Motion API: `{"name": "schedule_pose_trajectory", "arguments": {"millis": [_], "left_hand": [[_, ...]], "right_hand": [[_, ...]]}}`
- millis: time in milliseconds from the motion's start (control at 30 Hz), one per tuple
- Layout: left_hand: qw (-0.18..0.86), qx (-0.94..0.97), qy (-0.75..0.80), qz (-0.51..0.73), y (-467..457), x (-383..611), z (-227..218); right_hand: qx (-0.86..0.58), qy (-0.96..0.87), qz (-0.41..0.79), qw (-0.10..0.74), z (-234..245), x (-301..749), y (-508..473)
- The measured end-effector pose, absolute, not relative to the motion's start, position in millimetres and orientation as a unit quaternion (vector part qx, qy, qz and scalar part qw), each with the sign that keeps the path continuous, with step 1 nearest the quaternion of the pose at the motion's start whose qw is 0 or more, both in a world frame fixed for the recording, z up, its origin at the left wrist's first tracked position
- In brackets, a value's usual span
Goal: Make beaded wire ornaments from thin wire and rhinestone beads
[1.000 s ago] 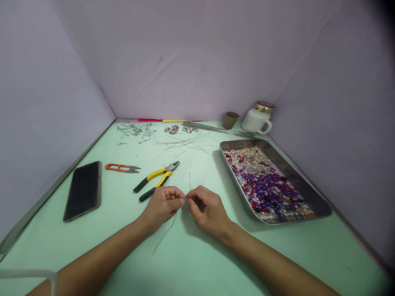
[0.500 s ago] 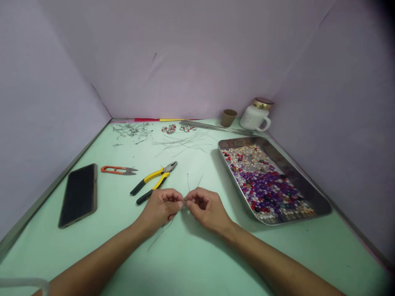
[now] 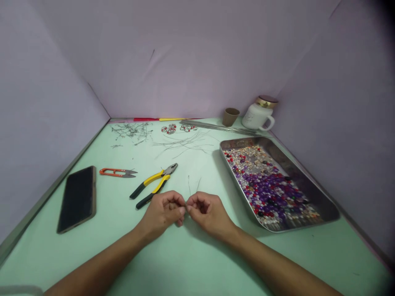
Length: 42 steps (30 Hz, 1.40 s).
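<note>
The wire point(image 3: 189, 187) looks like metal. At three o'clock, glossy beads point(image 3: 268, 191) fill a smooth metal tray point(image 3: 304, 177); at nine, a smooth-screened phone point(image 3: 77, 199).

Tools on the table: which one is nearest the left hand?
The pliers, with two yellow-and-black handles, right beside the left hand. The orange-handled snips lie farther off, toward the phone.

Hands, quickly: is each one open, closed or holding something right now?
Left hand: closed, pinching thin wire.
Right hand: closed, also pinching thin wire; whether it's the same strand, I can't tell.
</note>
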<state>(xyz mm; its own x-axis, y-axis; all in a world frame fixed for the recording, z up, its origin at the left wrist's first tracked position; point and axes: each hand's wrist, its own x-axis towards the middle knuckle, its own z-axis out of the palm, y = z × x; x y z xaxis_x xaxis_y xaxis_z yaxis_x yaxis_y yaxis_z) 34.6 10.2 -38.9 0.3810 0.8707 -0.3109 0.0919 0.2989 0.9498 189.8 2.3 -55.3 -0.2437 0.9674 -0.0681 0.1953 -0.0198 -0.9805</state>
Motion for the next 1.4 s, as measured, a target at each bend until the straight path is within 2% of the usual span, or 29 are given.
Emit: {"name": "schedule_pose_trajectory", "arguments": {"millis": [200,433,700,767,900,967,1400], "left_hand": [[0.595,0.538,0.527,0.28,5.4,38.7,-43.2],[0.364,0.709,0.526,0.296,2.0,36.7,-47.9],[0.303,0.801,0.453,0.247,3.1,31.4,-46.7],[0.344,0.785,0.453,0.247,5.3,31.0,-45.1],[0.577,0.614,0.475,0.256,12.9,31.9,-42.1],[0.639,0.54,0.479,0.266,16.2,32.7,-40.4],[0.574,0.582,0.519,0.251,10.4,36.1,-38.1]], "right_hand": [[-0.476,-0.645,0.462,0.38,-57.6,187.8,0.2],[-0.508,-0.587,0.515,0.364,-55.6,184.4,0.8],[-0.502,-0.55,0.556,0.369,-52.7,180.8,-5.0],[-0.505,-0.537,0.564,0.372,-53.3,181.1,-4.6],[-0.528,-0.491,0.588,0.367,-52.0,183.4,-0.1],[-0.532,-0.471,0.603,0.364,-50.2,184.4,2.2],[-0.548,-0.485,0.562,0.385,-50.7,180.8,-1.6]]}}
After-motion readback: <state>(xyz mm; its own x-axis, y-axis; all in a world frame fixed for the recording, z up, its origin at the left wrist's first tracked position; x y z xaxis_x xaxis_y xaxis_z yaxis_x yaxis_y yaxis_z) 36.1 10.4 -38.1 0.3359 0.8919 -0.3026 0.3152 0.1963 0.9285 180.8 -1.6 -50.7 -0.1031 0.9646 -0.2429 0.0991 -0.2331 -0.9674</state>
